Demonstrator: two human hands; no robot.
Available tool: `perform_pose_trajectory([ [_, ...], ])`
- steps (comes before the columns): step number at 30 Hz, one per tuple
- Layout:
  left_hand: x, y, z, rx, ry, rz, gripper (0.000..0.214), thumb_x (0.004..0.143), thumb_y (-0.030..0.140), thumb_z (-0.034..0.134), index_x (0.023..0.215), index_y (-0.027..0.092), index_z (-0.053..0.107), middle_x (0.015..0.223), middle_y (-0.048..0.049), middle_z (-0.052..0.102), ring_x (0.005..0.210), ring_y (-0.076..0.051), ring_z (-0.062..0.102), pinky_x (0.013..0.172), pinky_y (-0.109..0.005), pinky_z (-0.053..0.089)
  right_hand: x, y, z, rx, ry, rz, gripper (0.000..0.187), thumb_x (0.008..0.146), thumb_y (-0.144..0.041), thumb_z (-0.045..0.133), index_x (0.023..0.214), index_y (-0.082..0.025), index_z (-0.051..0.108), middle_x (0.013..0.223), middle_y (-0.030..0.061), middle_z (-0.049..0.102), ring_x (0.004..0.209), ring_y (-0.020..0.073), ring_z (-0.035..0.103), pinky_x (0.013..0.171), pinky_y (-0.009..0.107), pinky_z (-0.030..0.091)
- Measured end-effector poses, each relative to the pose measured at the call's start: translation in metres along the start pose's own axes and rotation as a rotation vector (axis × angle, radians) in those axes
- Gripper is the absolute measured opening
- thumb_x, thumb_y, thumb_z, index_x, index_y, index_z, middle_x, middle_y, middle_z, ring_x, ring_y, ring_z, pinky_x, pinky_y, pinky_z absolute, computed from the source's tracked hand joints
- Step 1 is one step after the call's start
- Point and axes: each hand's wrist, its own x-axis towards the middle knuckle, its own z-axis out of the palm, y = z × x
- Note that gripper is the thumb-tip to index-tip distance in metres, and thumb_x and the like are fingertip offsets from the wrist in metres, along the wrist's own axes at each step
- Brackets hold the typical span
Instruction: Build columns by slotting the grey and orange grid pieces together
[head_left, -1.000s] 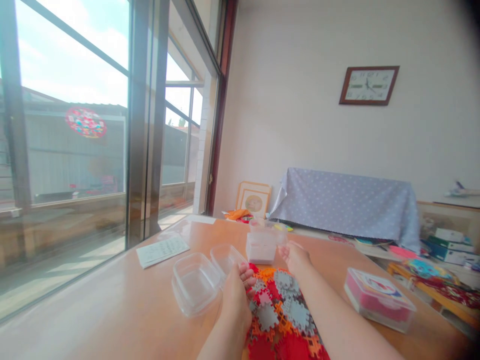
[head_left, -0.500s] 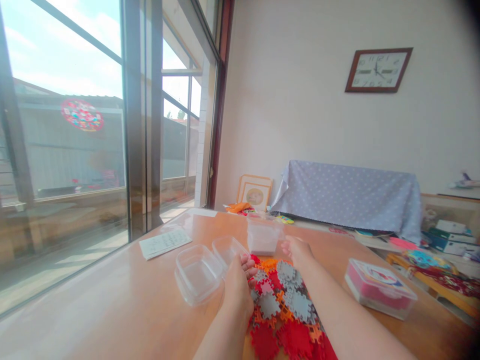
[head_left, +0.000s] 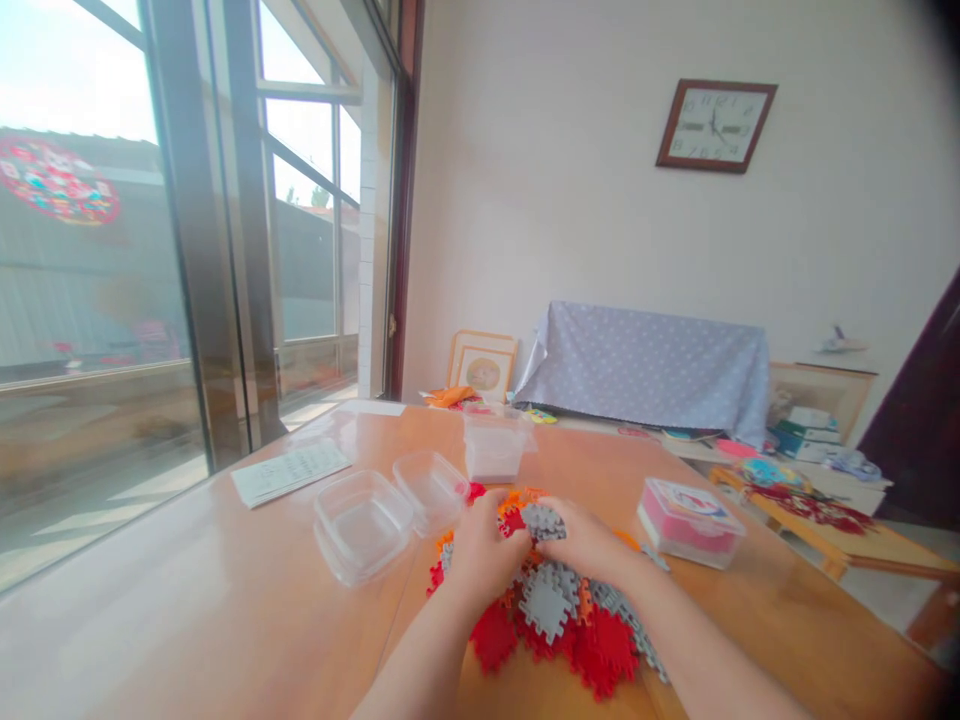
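A heap of flat plastic interlocking pieces [head_left: 547, 603], red, grey and orange with notched edges, lies on the wooden table [head_left: 247, 600] before me. My left hand [head_left: 484, 550] is curled around pieces on the heap's left side, a red piece [head_left: 512, 521] showing by its thumb; its other fingertips are hidden. From the right, my right hand [head_left: 589, 540] closes on a grey piece [head_left: 543, 521] between thumb and fingers. Left of the heap sits an open clear plastic box [head_left: 360, 525] with its lid [head_left: 429, 490] beside it. Another clear container [head_left: 493, 450] stands behind the heap.
A lidded box with pink contents [head_left: 690, 522] stands on the right of the table. Printed paper [head_left: 291, 472] lies at the left, near the window. Past the table are a cloth-covered object [head_left: 645, 370] and a low wooden bench [head_left: 862, 540].
My hands have come in from beside the clear containers onto the heap and closed round pieces. Some pieces have shifted and spread sideways. The view has turned slightly right.
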Motion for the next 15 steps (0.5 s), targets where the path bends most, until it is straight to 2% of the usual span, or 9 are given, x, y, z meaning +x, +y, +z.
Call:
perform_pose_trajectory([
  [3, -0.007, 0.004, -0.002, 0.294, -0.137, 0.059, 0.068, 0.073, 0.044, 0.069, 0.138, 0.027, 0.054, 0.142, -0.0086, 0.057, 0.135, -0.033, 0.047, 0.111, -0.043, 0.036, -0.013, 0.006, -0.009, 0.022, 0.017, 0.065, 0.06, 0.07, -0.023, 0.07, 0.129, -0.025, 0.065, 0.12, 0.0051, 0.074, 0.109, 0.0276, 0.068, 0.094, 0.036, 0.05],
  [6, -0.012, 0.005, -0.002, 0.467, -0.202, 0.113, 0.075, 0.068, 0.052, 0.073, 0.137, 0.03, 0.054, 0.144, -0.0088, 0.056, 0.136, -0.037, 0.044, 0.112, -0.05, 0.032, -0.028, 0.014, -0.019, 0.061, 0.038, 0.141, 0.059, 0.071, -0.027, 0.07, 0.129, -0.025, 0.065, 0.117, 0.0044, 0.075, 0.105, 0.0272, 0.069, 0.091, 0.036, 0.05],
  [10, -0.012, 0.001, 0.002, 0.613, -0.219, 0.154, 0.053, 0.073, 0.053, 0.069, 0.119, 0.027, 0.063, 0.124, -0.01, 0.065, 0.122, -0.037, 0.054, 0.104, -0.053, 0.036, -0.045, 0.018, -0.029, 0.18, 0.088, 0.222, 0.057, 0.076, -0.04, 0.071, 0.129, -0.023, 0.063, 0.114, 0.0061, 0.076, 0.104, 0.0281, 0.069, 0.092, 0.038, 0.051],
  [12, -0.01, -0.001, 0.003, 0.662, -0.207, 0.159, 0.04, 0.076, 0.051, 0.065, 0.108, 0.026, 0.065, 0.117, -0.0096, 0.067, 0.115, -0.035, 0.057, 0.1, -0.051, 0.038, -0.05, 0.014, -0.032, 0.258, 0.085, 0.212, 0.054, 0.079, -0.046, 0.069, 0.128, -0.022, 0.064, 0.114, 0.0063, 0.076, 0.105, 0.028, 0.069, 0.093, 0.039, 0.051],
  [15, -0.008, -0.001, 0.003, 0.702, -0.187, 0.167, 0.027, 0.081, 0.042, 0.059, 0.101, 0.025, 0.064, 0.112, -0.0091, 0.067, 0.111, -0.033, 0.058, 0.096, -0.05, 0.039, -0.053, 0.004, -0.034, 0.367, 0.082, 0.174, 0.05, 0.083, -0.047, 0.067, 0.126, -0.023, 0.065, 0.117, 0.0053, 0.074, 0.106, 0.0267, 0.068, 0.093, 0.037, 0.051],
])
